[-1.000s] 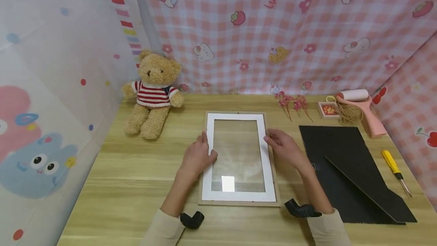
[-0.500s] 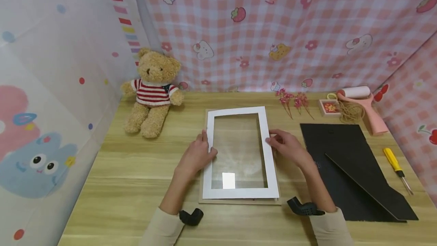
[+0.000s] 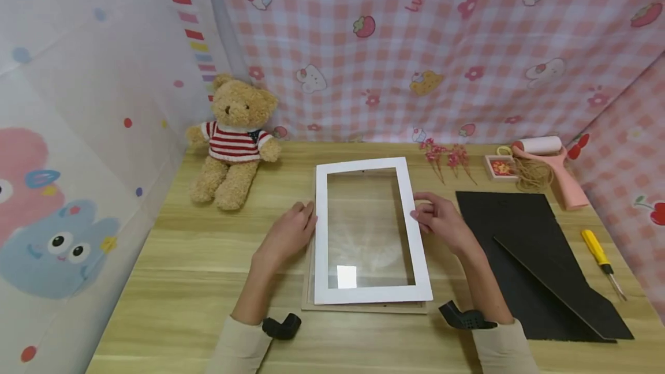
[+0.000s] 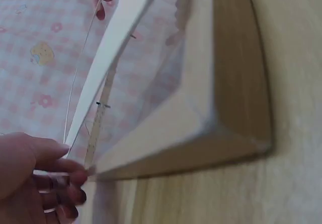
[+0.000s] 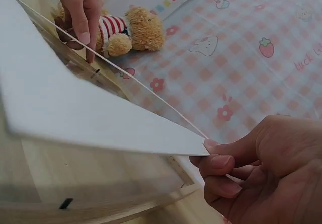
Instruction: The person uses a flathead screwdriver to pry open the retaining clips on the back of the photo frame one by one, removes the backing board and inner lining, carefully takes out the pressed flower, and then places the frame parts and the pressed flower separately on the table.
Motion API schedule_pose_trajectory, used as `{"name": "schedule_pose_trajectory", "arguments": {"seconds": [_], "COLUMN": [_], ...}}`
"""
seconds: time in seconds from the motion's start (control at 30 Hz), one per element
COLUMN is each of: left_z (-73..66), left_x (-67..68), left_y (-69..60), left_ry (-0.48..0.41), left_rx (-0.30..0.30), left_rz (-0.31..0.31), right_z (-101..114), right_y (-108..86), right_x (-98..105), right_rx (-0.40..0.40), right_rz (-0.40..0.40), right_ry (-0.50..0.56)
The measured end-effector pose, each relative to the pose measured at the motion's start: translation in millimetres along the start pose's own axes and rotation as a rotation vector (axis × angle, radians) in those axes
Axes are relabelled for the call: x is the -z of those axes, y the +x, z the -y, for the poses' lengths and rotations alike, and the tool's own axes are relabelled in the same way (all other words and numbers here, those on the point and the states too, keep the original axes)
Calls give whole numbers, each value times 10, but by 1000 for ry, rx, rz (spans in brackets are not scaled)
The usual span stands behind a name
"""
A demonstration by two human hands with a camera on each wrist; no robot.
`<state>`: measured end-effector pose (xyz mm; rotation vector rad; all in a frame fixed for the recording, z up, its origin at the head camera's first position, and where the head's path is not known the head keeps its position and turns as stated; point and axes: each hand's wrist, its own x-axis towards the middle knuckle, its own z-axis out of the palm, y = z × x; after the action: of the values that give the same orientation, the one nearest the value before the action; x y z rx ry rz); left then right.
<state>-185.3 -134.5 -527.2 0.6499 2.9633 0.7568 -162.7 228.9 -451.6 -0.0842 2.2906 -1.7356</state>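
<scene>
A white picture mat [image 3: 371, 294] with a rectangular window is raised and slightly askew above a light wooden picture frame [image 3: 307, 299]. My right hand [image 3: 440, 221] pinches the mat's right edge between thumb and fingers, clearest in the right wrist view. At the left edge, my left hand [image 3: 291, 231] has its thumb against the mat and its fingers curled beneath, close to the frame's side. The left wrist view shows a gap between the mat [image 4: 103, 58] and the frame [image 4: 166, 128]. Clear glazing appears through the window, with a bright reflection on it.
Right of the frame lies a black backing board [image 3: 483, 281] with its stand flap propped up. A yellow screwdriver [image 3: 597, 250] lies beyond it. Dried pink flowers [image 3: 447, 157], a small box [image 3: 500, 167], twine [image 3: 535, 175] and a pink lint roller [image 3: 563, 175] lie behind. A teddy bear [image 3: 234, 146] sits back left.
The white mat has risen off the frame and shifted slightly right, turning a little. Both hands have moved with it, and the left hand's thumb has drawn back to the mat's edge.
</scene>
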Motion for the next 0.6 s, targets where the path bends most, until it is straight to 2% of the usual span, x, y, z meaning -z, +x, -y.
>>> {"name": "schedule_pose_trajectory", "arguments": {"seconds": [0.17,0.3,0.4,0.5,0.6], "left_z": [80,24,-127,-356,-689], "left_x": [-136,-201,-253,-262,-96], "left_y": [53,64,88,86,8], "left_ry": [50,39,-6,-66,-150], "left_rx": [-49,-61,-96,-136,-129], "left_rz": [-69,-90,-73,-26,40], "right_z": [-12,-20,-75,-152,-217], "right_y": [-25,-134,-291,-474,-618], "right_x": [59,156,303,458,563], "right_rx": [0,21,37,44,64], "right_rz": [6,-2,-34,-70,-90], "right_ry": [-14,-67,-111,-158,-215]}}
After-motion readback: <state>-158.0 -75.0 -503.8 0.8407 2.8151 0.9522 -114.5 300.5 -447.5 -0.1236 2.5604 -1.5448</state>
